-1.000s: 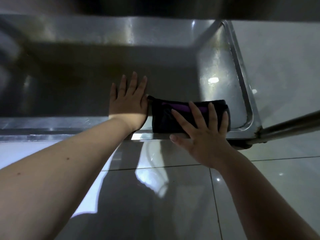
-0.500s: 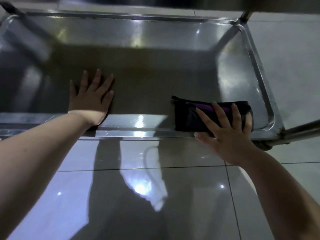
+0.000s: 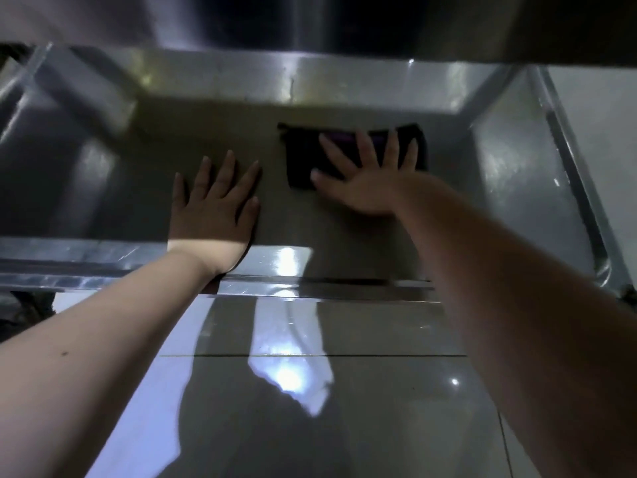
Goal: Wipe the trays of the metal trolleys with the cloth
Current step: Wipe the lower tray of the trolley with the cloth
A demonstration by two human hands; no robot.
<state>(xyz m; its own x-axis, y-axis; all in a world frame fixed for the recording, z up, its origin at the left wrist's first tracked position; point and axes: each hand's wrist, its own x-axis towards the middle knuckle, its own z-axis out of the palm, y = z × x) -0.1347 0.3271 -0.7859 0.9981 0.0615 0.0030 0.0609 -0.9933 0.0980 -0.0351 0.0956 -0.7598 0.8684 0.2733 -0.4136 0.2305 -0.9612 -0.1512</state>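
Observation:
A low metal trolley tray [image 3: 517, 174] fills the upper half of the head view, shiny with a raised rim. A folded dark cloth [image 3: 303, 157] with a purple stripe lies flat on the tray, toward its far side and right of the middle. My right hand [image 3: 368, 177] presses flat on the cloth with fingers spread. My left hand [image 3: 213, 208] rests palm down on the bare tray near the front rim, left of the cloth, holding nothing.
The tray's front rim [image 3: 103, 270] runs across the middle of the view. Another shelf of the trolley [image 3: 310, 22] hangs above the tray. Glossy grey floor tiles [image 3: 310, 408] lie in front of the trolley. A trolley post [image 3: 627, 291] stands at the right corner.
My right hand has pushed the cloth from the front rim toward the far side of the tray. My left hand stays flat near the front rim.

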